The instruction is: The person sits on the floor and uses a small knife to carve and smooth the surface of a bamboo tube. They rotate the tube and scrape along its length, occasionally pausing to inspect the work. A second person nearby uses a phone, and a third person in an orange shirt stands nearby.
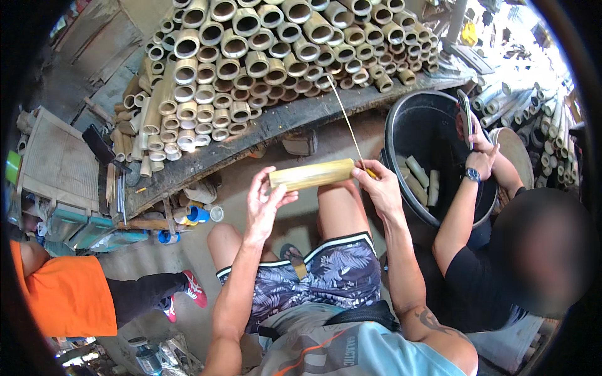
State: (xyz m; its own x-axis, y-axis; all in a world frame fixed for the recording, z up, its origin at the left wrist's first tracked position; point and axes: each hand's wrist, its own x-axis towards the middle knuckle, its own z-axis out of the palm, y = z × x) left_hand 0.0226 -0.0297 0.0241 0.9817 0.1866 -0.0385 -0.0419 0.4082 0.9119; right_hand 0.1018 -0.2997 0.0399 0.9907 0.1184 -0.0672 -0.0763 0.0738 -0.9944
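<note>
Above my lap, a short yellow-green bamboo tube lies almost level. My left hand holds its left end, with the thumb in front and some fingers spread. At the other end, the thumb and fingers of my right hand are pressed against the tube. Also in my right hand is a long thin rod with a yellow-orange handle, its thin end slanting up and away to the left. The rod's exact kind is unclear, and my fingers partly hide the handle.
Many cut bamboo tubes are stacked on a dark bench ahead. A black tub with several pale tubes stands right, beside a person holding a phone. Another person in orange is at left.
</note>
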